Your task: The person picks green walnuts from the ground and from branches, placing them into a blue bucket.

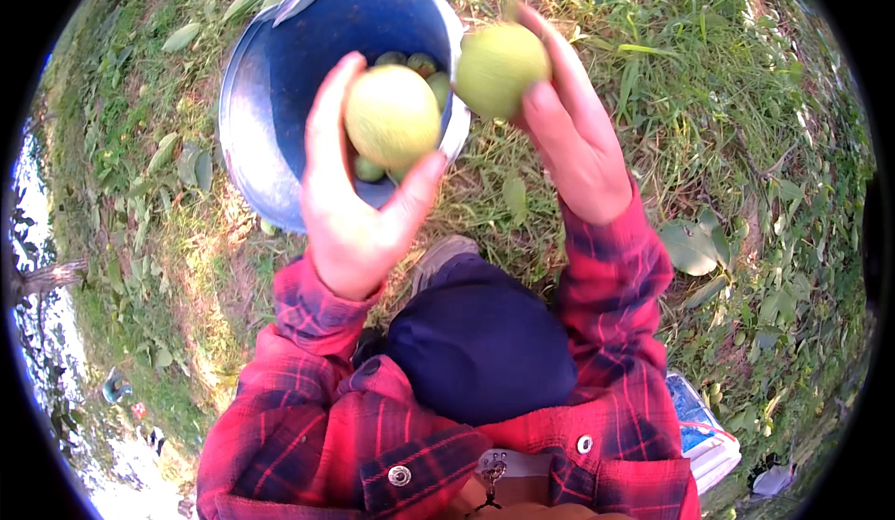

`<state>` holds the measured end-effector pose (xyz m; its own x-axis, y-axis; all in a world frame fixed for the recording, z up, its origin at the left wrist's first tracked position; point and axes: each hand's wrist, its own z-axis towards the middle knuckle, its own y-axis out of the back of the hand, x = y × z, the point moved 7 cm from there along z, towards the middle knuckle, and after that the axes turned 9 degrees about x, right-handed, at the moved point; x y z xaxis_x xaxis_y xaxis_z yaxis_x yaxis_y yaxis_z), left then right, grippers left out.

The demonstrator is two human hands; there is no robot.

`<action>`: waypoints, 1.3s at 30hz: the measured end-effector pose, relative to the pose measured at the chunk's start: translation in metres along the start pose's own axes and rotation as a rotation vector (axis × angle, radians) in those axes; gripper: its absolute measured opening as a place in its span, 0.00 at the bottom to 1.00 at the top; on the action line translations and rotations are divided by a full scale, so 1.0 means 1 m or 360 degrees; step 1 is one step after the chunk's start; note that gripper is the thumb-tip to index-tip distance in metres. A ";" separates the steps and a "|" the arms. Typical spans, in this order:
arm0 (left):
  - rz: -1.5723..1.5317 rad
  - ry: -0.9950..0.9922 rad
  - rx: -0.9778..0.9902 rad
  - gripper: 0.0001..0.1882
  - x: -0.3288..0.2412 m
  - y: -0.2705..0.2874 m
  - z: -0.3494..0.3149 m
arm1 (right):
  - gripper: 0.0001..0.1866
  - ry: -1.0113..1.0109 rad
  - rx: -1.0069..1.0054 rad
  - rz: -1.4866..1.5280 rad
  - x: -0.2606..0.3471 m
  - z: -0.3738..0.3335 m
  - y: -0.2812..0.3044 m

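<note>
My left hand (350, 175) is closed around a smooth, round yellow-green fruit (392, 116), held over the mouth of a bucket with a blue inside (317, 31). Between thumb and fingers, my right hand (578, 129) grips a second fruit (502, 70) of similar size and a duller green, just right of the bucket's rim. That hand and its fruit are slightly blurred. Several darker green fruits (369, 168) lie inside the bucket, partly hidden behind my left hand and its fruit.
Grass (643, 82) with fallen leaves surrounds the bucket. My knee in dark blue cloth (480, 343) is bent below my hands. A blue and white container (699, 436) stands at lower right. A tree trunk (51, 278) shows at far left.
</note>
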<state>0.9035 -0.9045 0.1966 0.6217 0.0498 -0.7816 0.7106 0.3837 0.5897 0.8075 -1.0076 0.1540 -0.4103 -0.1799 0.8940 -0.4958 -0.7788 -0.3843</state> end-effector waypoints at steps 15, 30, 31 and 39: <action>0.0636 0.0466 -0.0222 0.11 0.169 0.056 -0.226 | 0.15 -0.1233 -0.0596 -0.1439 0.002 -0.302 0.148; -0.0602 0.1887 -0.1089 0.25 0.426 0.136 -0.311 | 0.13 -0.1246 -0.0327 -0.1852 -0.020 -0.222 0.111; -0.1095 0.1661 -0.1293 0.22 0.430 0.139 -0.314 | 0.13 -0.1236 -0.0332 -0.1826 -0.021 -0.225 0.110; 0.0416 -0.0323 -0.0439 0.21 0.079 0.191 -0.044 | 0.12 -0.1033 -0.0387 -0.1804 -0.011 -0.193 0.084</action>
<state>1.0732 -0.7864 0.2386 0.8409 0.0060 -0.5411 0.4231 0.6160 0.6645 0.6227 -0.9553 0.0674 0.7222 0.1879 0.6656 -0.4699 -0.5728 0.6716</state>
